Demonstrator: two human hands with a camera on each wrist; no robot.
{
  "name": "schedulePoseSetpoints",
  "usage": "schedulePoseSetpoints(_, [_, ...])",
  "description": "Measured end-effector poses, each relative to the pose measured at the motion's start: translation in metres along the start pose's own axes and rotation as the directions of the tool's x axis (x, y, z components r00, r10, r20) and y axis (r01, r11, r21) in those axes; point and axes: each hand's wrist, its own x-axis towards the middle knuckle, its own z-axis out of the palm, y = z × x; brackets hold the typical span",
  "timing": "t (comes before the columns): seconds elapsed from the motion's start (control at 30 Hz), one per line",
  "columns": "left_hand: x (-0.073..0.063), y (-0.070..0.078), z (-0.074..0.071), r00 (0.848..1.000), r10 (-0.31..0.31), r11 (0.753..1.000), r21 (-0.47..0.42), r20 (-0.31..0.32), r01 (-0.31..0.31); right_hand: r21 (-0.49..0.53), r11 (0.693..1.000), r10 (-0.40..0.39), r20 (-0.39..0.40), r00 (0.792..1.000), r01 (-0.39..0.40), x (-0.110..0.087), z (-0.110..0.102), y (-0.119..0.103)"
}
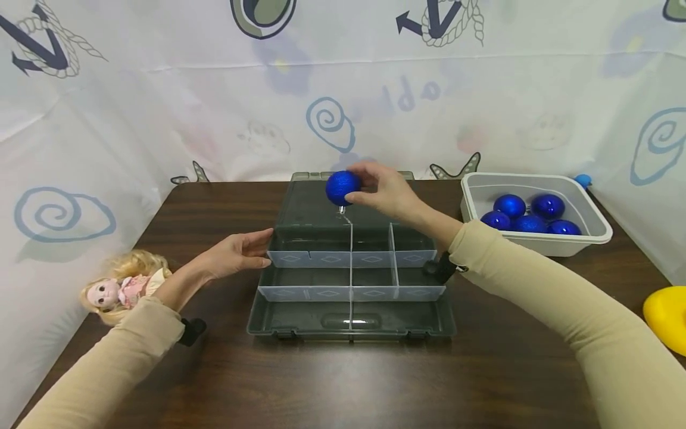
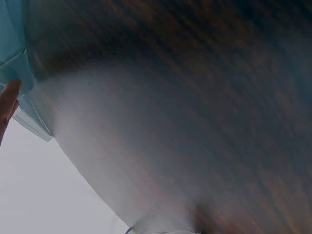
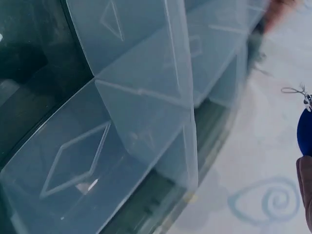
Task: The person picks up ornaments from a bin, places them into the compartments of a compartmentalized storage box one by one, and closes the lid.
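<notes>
My right hand (image 1: 388, 193) pinches a textured blue Christmas ball (image 1: 340, 187) between thumb and fingers, its silver cap and hanging loop pointing down. The ball is held above the back part of a dark translucent organizer box (image 1: 300, 313), whose lid (image 1: 311, 205) lies open behind it. Clear dividers (image 1: 329, 293) split the box into several compartments. At the box's left side, my left hand (image 1: 236, 256) rests against the edge, fingers extended. In the right wrist view, the ball (image 3: 305, 131) shows partly at the right edge, past the dividers.
A white plastic tub (image 1: 541, 241) with several blue balls (image 1: 529, 224) stands at the back right. A blond doll (image 1: 125, 291) lies on the left, beside my left forearm. Something yellow (image 1: 667, 319) is at the right edge. A patterned white curtain (image 1: 214, 119) hangs behind the table.
</notes>
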Motion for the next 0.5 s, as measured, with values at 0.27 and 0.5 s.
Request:
schedulePoseSetpoints(0.27, [0.001,0.001,0.001,1.000,0.005,1.000,0.004,-0.003,-0.005,-0.155,0.981,-0.074,0.241,0.968,0.113,0.003,0.034,0.003])
schedulePoseSetpoints(0.5, [0.000,0.002,0.001,1.000,0.008,1.000,0.010,0.000,-0.008,-0.192,0.967,-0.086,0.381,0.920,0.170,0.004,0.041,0.010])
